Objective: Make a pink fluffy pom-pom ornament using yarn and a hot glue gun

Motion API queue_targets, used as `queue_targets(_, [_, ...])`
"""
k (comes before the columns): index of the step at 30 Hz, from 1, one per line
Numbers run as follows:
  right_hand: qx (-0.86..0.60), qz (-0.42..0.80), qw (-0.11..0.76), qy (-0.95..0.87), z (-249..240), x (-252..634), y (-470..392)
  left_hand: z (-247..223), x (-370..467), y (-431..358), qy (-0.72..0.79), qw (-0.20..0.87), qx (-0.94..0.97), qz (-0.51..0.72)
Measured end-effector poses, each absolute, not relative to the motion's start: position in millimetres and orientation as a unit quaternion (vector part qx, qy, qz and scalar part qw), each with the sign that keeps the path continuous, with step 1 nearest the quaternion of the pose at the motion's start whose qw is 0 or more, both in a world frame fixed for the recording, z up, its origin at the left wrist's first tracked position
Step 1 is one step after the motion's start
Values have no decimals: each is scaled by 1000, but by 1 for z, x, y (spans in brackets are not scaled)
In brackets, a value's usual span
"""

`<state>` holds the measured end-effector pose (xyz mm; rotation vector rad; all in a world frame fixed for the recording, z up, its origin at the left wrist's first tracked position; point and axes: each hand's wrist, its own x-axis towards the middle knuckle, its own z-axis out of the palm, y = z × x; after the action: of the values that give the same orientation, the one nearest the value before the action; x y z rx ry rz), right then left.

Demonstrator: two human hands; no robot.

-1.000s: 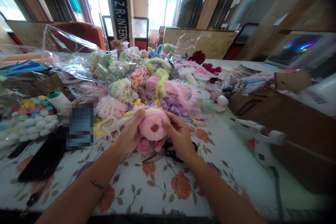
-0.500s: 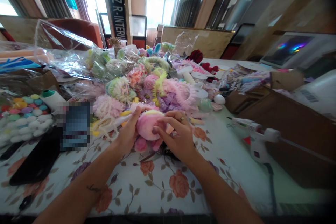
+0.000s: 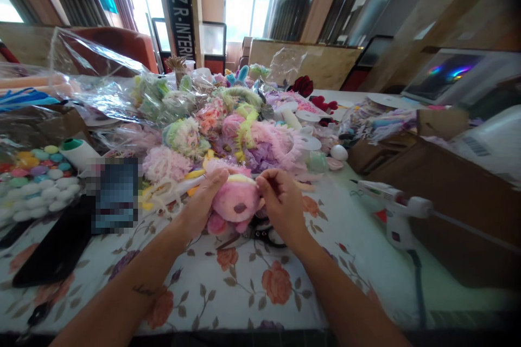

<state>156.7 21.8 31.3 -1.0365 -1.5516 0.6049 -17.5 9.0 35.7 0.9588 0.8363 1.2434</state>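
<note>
A round pink plush toy (image 3: 235, 201) with a dark nose patch and a pale yellow strip along its top is held just above the flowered cloth (image 3: 179, 303). My left hand (image 3: 202, 203) is closed around its left side, thumb near the top. At its upper right edge, my right hand (image 3: 280, 203) pinches thumb and fingers together beside the yellow strip; what lies between the fingertips is too small to make out. Black-handled scissors (image 3: 271, 237) lie beneath the toy and the right hand, their blades partly hidden.
Behind my hands spreads a heap of pastel yarn and fluffy trims (image 3: 187, 138). A white glue gun (image 3: 396, 209) is at the right by a cardboard box (image 3: 459, 217). To the left are a phone (image 3: 116, 195), a black slab (image 3: 57, 246) and several pompoms (image 3: 40, 190).
My right hand has moved off the toy's front to its upper right edge, fingertips now pinched. The nose patch and more of the scissors have come into sight. My left hand keeps its hold.
</note>
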Motion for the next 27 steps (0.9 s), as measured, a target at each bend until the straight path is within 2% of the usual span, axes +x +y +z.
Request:
queue_targets(2, [-429, 269, 567, -650, 33, 158, 21, 37, -17, 9, 366, 629, 414, 547])
queue_targets(7, [-351, 248, 527, -733, 35, 157, 16, 37, -18, 11, 367, 630, 416, 543])
queue_targets(14, [-332, 225, 512, -759, 31, 150, 15, 31, -20, 12, 396, 600, 443, 535])
queue_targets(20, [-412, 355, 584, -603, 41, 157, 17, 29, -22, 14, 401, 600, 448, 528])
queue_targets(21, [-403, 392, 576, -594, 47, 160, 13, 29, -22, 15, 400, 600, 441, 534])
queue_targets(22, [-378, 436, 544, -609, 53, 163, 8, 29, -22, 16, 398, 602, 430, 542])
queue_targets(23, [-337, 486, 476, -651, 61, 166, 1, 29, -22, 17, 396, 604, 417, 552])
queue_targets(25, [-182, 563, 243, -769, 74, 173, -13, 29, -23, 19, 388, 610, 393, 568])
queue_targets(27, [-73, 545, 53, -834, 83, 180, -20, 28, -24, 21, 379, 615, 377, 579])
